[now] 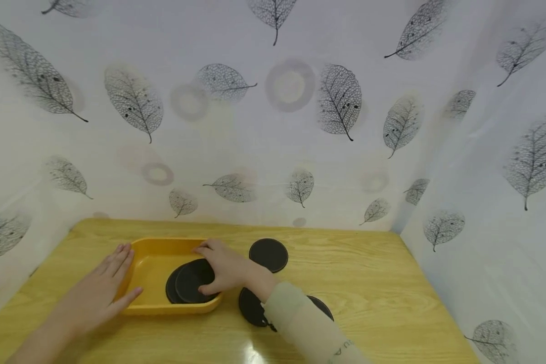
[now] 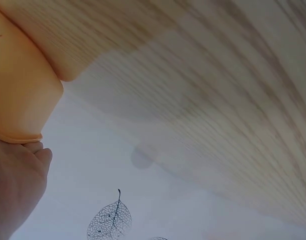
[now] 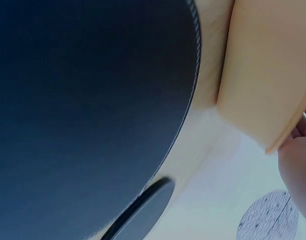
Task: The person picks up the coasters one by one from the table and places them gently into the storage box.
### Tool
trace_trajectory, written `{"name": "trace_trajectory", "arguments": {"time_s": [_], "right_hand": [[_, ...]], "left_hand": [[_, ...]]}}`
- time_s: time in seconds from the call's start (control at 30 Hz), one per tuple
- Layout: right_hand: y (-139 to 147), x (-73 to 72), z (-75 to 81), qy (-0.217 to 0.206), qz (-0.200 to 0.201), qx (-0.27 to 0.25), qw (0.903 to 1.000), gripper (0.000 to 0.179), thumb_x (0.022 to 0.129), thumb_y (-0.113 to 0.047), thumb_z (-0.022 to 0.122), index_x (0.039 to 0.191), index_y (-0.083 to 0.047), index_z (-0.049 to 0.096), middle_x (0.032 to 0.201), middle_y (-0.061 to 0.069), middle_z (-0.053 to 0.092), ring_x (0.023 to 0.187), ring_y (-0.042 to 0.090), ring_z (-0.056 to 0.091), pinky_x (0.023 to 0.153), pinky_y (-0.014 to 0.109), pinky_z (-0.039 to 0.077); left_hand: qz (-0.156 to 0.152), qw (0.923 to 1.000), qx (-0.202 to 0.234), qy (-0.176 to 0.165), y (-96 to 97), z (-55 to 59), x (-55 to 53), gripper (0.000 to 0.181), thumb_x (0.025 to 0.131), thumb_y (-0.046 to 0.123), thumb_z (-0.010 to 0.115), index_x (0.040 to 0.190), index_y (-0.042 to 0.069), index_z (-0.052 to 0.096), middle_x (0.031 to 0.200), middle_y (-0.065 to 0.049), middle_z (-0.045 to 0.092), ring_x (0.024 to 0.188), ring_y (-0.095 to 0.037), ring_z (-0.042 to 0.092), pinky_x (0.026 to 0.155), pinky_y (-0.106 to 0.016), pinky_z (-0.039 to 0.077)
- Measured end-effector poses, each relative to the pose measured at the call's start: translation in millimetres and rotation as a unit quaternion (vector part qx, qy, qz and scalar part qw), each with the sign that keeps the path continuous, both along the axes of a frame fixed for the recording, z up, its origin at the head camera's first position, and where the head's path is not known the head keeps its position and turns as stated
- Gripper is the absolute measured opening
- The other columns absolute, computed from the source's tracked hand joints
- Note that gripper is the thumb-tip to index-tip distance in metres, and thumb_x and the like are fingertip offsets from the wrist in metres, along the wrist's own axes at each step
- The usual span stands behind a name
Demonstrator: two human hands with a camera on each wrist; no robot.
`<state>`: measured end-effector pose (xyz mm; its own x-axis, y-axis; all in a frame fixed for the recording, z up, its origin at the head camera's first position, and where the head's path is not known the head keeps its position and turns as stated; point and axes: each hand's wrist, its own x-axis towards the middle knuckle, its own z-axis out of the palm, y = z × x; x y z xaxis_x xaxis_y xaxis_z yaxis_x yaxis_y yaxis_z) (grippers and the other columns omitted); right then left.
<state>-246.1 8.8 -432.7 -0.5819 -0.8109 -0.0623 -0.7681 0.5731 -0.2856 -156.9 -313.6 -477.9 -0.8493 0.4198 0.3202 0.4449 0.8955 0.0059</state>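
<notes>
A yellow tray [image 1: 164, 307] sits on the table, with two overlapping round black coasters [image 1: 193, 283] in its right part. My left hand [image 1: 95, 290] rests against the tray's left end, fingers extended along the rim and thumb over the front corner. Over the right end, my right hand [image 1: 227, 268] holds the upper coaster between curled fingers and thumb; the hand hides part of its edge. Outside the tray, a black coaster [image 1: 268, 255] lies behind my right wrist. The right wrist view shows a black disc with a stitched edge [image 3: 93, 100] up close.
Under my right forearm lie another black disc [image 1: 252, 307] with a small dark cord or strap and a partly hidden black disc [image 1: 320, 307]. The wood-grain table [image 1: 382, 283] meets a leaf-patterned backdrop [image 1: 255, 126] behind and at the sides.
</notes>
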Motion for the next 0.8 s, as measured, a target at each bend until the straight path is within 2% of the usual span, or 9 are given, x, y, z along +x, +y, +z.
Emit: {"name": "trace_trajectory", "arguments": {"time_s": [0.1, 0.3, 0.43, 0.57, 0.8], "right_hand": [[14, -5.3, 0.9, -0.022, -0.025, -0.032, 0.9989, 0.087, 0.093, -0.038, 0.080, 0.165, -0.011, 0.038, 0.164, 0.011, 0.040, 0.147, 0.022, 0.048, 0.122, 0.029, 0.045], [44, -16.5, 4.5, -0.009, -0.069, -0.096, 0.9930, 0.079, 0.094, -0.036, 0.080, 0.161, -0.013, 0.045, 0.161, 0.008, 0.048, 0.147, 0.025, 0.052, 0.124, 0.040, 0.046], [65, -24.4, 7.2, -0.011, -0.089, -0.126, 0.9880, 0.079, 0.092, -0.032, 0.081, 0.158, -0.007, 0.047, 0.158, 0.014, 0.050, 0.145, 0.031, 0.053, 0.122, 0.046, 0.047], [83, -33.3, 6.0, -0.011, -0.092, -0.139, 0.9860, 0.079, 0.091, -0.029, 0.082, 0.156, 0.001, 0.048, 0.155, 0.020, 0.051, 0.144, 0.036, 0.052, 0.122, 0.051, 0.046], [111, -43.4, -1.0, -0.017, -0.109, -0.132, 0.9851, 0.081, 0.090, -0.030, 0.082, 0.155, 0.004, 0.048, 0.156, 0.023, 0.050, 0.145, 0.040, 0.050, 0.122, 0.056, 0.045]], "left_hand": [[0.000, 1.0000, 0.000, 0.001, 1.1, -0.3, -0.6, 0.090, 0.104, 0.048, 0.062, 0.159, -0.016, 0.031, 0.166, -0.037, 0.031, 0.157, -0.002, -0.026, 0.125, -0.014, -0.022], [-0.003, 0.9999, -0.001, 0.010, -0.4, -3.3, -1.1, 0.089, 0.105, 0.046, 0.062, 0.159, -0.017, 0.030, 0.168, -0.036, 0.027, 0.162, -0.010, -0.020, 0.126, -0.016, -0.021], [-0.004, 0.9999, -0.001, 0.016, -1.4, -3.4, -2.1, 0.089, 0.104, 0.046, 0.062, 0.159, -0.017, 0.030, 0.167, -0.037, 0.029, 0.162, -0.010, -0.020, 0.126, -0.016, -0.021], [-0.001, 0.9999, -0.001, 0.012, -0.7, -1.8, -2.1, 0.089, 0.104, 0.047, 0.062, 0.159, -0.016, 0.031, 0.164, -0.037, 0.035, 0.160, -0.006, -0.022, 0.126, -0.015, -0.021], [0.005, 1.0000, 0.000, 0.003, 0.5, -2.0, -0.3, 0.089, 0.104, 0.046, 0.062, 0.159, -0.016, 0.029, 0.163, -0.038, 0.037, 0.165, -0.017, -0.014, 0.125, -0.015, -0.021]]}}
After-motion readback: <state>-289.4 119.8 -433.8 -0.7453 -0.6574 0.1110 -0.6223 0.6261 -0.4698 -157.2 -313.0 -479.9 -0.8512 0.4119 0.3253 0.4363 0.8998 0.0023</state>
